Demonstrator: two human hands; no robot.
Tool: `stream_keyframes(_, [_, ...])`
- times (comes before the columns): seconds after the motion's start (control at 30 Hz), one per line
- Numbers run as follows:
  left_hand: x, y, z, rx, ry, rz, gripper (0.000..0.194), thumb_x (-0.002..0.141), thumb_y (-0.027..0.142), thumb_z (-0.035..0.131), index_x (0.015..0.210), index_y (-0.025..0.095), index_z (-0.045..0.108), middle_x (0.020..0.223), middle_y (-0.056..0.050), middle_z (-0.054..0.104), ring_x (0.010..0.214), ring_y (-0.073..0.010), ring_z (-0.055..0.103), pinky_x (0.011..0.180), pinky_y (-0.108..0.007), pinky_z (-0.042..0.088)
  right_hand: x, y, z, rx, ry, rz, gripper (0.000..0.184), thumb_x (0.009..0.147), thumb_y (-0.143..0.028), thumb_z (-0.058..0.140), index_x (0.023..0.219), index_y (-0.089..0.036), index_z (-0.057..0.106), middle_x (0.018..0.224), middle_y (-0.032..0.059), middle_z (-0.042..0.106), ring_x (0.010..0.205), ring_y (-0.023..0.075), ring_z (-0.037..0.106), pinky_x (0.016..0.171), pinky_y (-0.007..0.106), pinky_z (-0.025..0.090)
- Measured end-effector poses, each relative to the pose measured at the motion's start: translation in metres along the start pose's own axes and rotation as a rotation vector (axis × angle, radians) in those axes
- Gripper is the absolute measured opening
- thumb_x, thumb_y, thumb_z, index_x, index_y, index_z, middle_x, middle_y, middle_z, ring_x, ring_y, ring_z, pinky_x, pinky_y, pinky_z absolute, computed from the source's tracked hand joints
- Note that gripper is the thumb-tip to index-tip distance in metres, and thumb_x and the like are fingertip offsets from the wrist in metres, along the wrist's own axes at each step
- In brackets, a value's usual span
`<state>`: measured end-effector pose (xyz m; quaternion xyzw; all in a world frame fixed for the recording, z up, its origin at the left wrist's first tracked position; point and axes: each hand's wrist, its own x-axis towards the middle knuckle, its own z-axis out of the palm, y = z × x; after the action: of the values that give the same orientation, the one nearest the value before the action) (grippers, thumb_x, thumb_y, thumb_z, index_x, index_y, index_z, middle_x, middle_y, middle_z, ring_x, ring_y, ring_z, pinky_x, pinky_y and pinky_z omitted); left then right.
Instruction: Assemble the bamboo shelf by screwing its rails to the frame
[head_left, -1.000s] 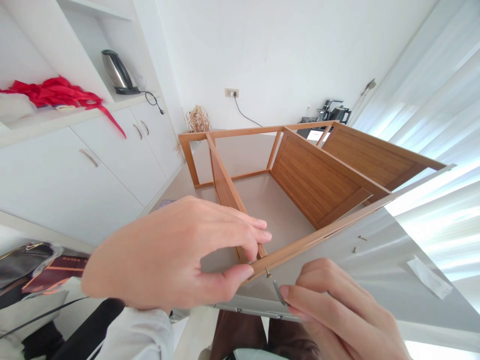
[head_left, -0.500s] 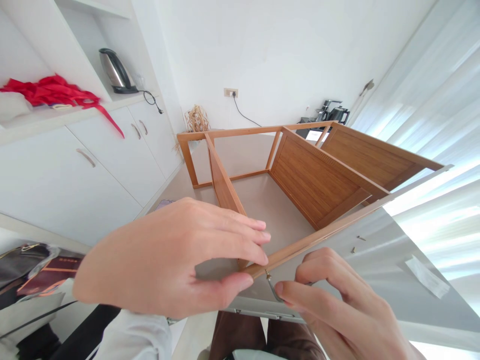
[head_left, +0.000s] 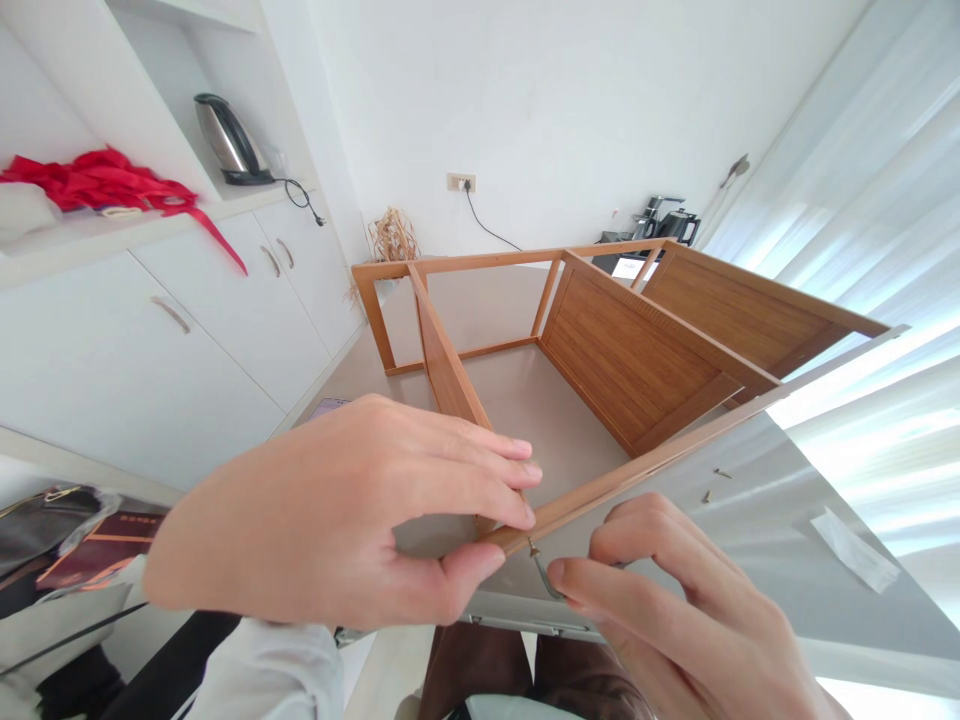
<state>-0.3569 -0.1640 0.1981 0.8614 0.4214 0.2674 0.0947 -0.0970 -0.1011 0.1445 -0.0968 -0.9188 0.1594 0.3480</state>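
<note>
A wooden frame (head_left: 637,365) of rails and slatted panels lies on a grey table (head_left: 750,540). My left hand (head_left: 337,510) pinches the near corner of the frame, fingers on top of the rail and thumb underneath. My right hand (head_left: 675,610) is closed on a small bent metal key (head_left: 541,572), whose tip sits in a screw (head_left: 532,547) under the near rail, just right of my left thumb.
Two loose screws (head_left: 716,483) and a strip of paper (head_left: 855,550) lie on the table to the right. White cabinets (head_left: 187,330) with a kettle (head_left: 225,140) and red cloth (head_left: 105,185) stand left. Bags (head_left: 60,540) sit at lower left. Curtains hang on the right.
My right hand has risen and brought the metal key up to the screw under the rail, then turned slightly. My left hand has kept its grip on the corner.
</note>
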Motion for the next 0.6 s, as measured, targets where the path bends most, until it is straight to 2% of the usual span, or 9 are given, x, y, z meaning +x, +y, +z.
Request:
stream_keyframes(0.2, [0.000, -0.001, 0.000, -0.002, 0.006, 0.003, 0.025, 0.086, 0.014, 0.068, 0.107, 0.025, 0.075, 0.122, 0.000, 0.077, 0.116, -0.0205, 0.073, 0.102, -0.030, 0.060, 0.005, -0.004, 0.001, -0.031, 0.050, 0.002, 0.029, 0.087, 0.005, 0.058, 0.101, -0.018, 0.068, 0.082, 0.0031, 0.065, 0.073, 0.0123, 0.060, 0.066, 0.023, 0.054])
stream_keyframes(0.4, [0.000, -0.001, 0.000, 0.001, 0.020, 0.002, 0.023, 0.086, 0.016, 0.067, 0.106, 0.025, 0.075, 0.122, 0.000, 0.077, 0.115, -0.0207, 0.074, 0.100, -0.030, 0.062, 0.004, -0.005, 0.010, 0.033, 0.078, 0.012, 0.023, 0.091, -0.003, 0.060, 0.106, -0.019, 0.068, 0.085, 0.0039, 0.075, 0.081, 0.0166, 0.070, 0.074, 0.028, 0.060])
stream_keyframes(0.6, [0.000, 0.000, 0.000, 0.014, 0.012, -0.004, 0.024, 0.085, 0.016, 0.069, 0.106, 0.026, 0.075, 0.122, 0.000, 0.077, 0.114, -0.0215, 0.074, 0.099, -0.031, 0.062, -0.015, -0.013, 0.034, 0.221, 0.119, 0.204, 0.017, 0.099, -0.012, 0.056, 0.111, -0.021, 0.063, 0.085, 0.0021, 0.075, 0.071, 0.0120, 0.072, 0.067, 0.018, 0.059])
